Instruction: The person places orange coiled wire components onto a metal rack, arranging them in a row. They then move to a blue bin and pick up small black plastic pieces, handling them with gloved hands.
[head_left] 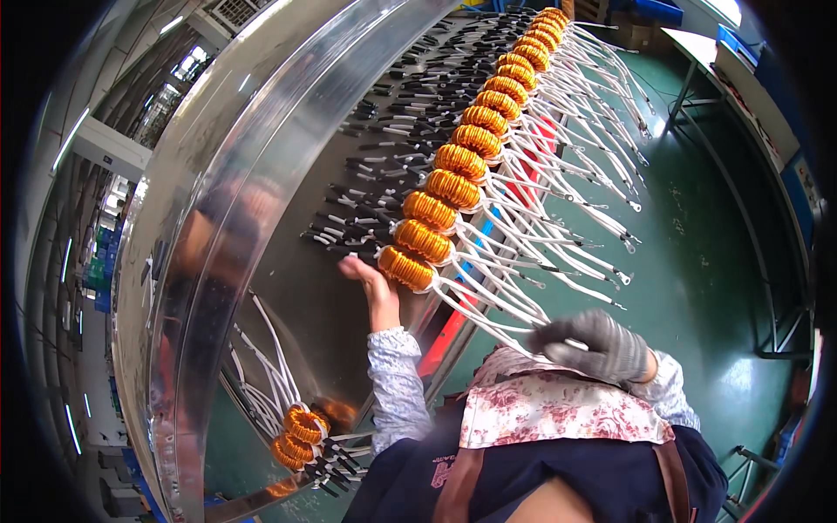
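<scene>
A long row of toroidal coils wound in copper-coloured wire runs away from me, and the nearest coil (406, 268) lies by my hands. My bare left hand (373, 286) is at that coil's left side, close to its black-sleeved leads (343, 235); its fingers are stretched out and seem to hold nothing. Over on the right, my right hand (597, 346) wears a grey knitted glove. Its fingers are curled round the ends of white wire leads (497, 327) that come from the nearest coils. The lead tips are hidden in the glove.
The coils rest on a metal tabletop (301, 288) beside a tall shiny metal edge (235, 200). White leads with lug ends overhang the right side, above a green floor (697, 227). Two more coils (305, 425) sit at lower left. A white-topped table (697, 44) stands far right.
</scene>
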{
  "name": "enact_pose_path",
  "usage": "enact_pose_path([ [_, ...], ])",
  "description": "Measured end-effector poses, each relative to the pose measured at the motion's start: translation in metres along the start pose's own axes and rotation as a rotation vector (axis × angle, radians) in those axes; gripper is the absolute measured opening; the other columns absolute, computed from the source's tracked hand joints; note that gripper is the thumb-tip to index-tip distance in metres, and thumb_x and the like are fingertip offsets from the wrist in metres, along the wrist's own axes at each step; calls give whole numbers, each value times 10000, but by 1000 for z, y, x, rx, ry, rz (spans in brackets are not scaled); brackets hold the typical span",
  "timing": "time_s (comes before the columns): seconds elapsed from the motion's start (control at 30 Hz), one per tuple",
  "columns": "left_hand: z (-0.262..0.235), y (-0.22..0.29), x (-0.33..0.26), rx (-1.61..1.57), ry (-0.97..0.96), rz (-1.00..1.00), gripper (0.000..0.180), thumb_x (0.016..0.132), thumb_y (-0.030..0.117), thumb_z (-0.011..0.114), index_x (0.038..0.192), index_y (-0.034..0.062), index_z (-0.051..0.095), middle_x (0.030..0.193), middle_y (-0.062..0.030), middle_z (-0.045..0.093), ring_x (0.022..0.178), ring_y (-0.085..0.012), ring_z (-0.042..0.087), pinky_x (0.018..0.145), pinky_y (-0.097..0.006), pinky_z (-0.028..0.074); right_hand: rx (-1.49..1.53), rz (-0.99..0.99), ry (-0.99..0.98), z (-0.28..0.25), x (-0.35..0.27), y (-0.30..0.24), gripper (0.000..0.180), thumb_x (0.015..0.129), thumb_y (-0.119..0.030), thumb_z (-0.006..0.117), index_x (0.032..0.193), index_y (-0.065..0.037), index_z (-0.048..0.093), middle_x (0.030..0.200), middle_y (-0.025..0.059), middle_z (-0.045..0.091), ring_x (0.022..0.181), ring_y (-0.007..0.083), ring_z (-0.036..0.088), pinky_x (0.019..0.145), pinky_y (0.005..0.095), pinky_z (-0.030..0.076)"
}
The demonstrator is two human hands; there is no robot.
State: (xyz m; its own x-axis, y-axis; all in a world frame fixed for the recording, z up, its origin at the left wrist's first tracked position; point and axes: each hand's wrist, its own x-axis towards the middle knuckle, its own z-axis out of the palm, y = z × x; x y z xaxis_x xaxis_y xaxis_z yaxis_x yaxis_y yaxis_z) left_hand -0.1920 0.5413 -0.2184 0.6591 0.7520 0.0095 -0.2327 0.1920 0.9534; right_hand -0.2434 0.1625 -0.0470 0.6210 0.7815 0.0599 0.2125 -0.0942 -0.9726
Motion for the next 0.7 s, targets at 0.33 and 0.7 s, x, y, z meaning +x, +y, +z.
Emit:
enact_pose_path([
  [0.33,98,87,5,946,-811,581,394,887,183,565,1252,42,521,1274,-165,526,1264,-257,425,1028,-329,320,-873,115,310,3,123,83,1177,564,-747,637,1443,-130,157,1423,249,268,1273,488,291,1029,567,247],
  [0.7,110,94,5,935,-861,364,455,848,259,613,1255,79,523,1207,-149,578,1139,-244,547,991,-327,373,-864,-183,329,24,106,188,1078,590,-701,653,1430,-167,240,1474,229,132,1340,495,66,1086,556,111],
])
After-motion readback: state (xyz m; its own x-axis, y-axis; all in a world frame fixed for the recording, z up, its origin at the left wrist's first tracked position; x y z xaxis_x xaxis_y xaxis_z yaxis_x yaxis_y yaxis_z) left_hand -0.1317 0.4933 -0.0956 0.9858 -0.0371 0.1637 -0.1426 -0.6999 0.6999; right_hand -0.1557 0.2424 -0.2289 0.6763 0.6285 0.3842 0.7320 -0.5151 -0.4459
